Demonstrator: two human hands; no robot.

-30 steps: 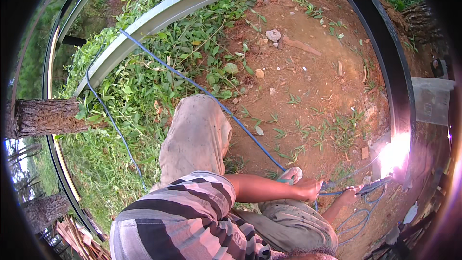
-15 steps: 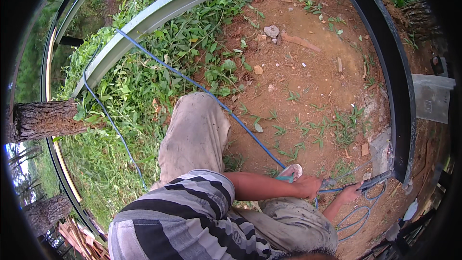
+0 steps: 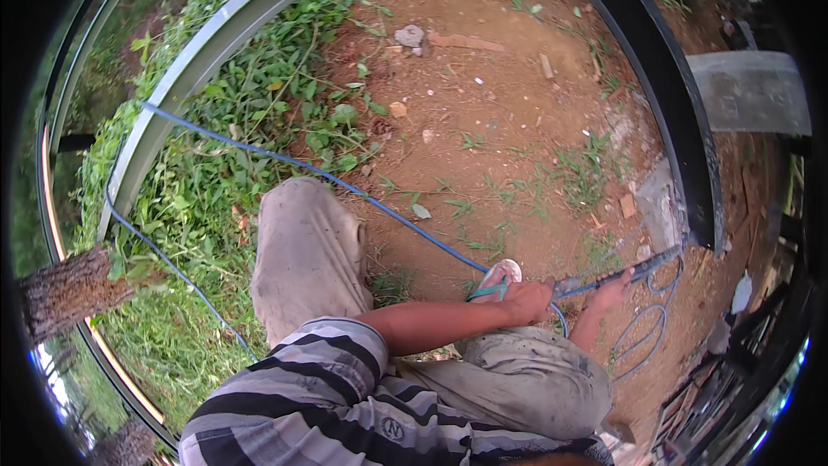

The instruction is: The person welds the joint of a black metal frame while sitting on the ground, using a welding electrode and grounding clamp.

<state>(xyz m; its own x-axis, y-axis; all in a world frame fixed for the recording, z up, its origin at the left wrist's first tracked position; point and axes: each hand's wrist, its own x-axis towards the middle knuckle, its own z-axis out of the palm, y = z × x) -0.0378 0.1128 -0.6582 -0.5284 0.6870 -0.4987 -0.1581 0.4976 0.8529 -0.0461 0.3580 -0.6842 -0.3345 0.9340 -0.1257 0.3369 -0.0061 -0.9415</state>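
My left hand (image 3: pixel 528 300) reaches across my body and is closed round a grey handle-like tool (image 3: pixel 566 286), whose exact kind I cannot make out. Farther right, my right hand (image 3: pixel 611 292) grips a long dark tool (image 3: pixel 654 266), its far end against or very near the foot of the black steel beam (image 3: pixel 681 134). A blue cable (image 3: pixel 414 229) runs from the grey-green beam (image 3: pixel 185 69) toward my sandalled foot (image 3: pixel 498 276). More cable (image 3: pixel 662 315) lies in loops beyond my right hand.
Reddish soil (image 3: pixel 483 129) with stones and wood scraps spreads ahead. Green plants (image 3: pixel 241 112) cover the left side near a tree trunk (image 3: pixel 73 293). A concrete footing (image 3: pixel 660 207) sits by the black beam's foot. A grey translucent sheet (image 3: pixel 750 91) lies at far right.
The view has shifted, so the beams and ground lie farther left and higher. Both hands keep their grips near the foot of the black beam; the thin rod ahead of the left hand's tool shows less clearly.
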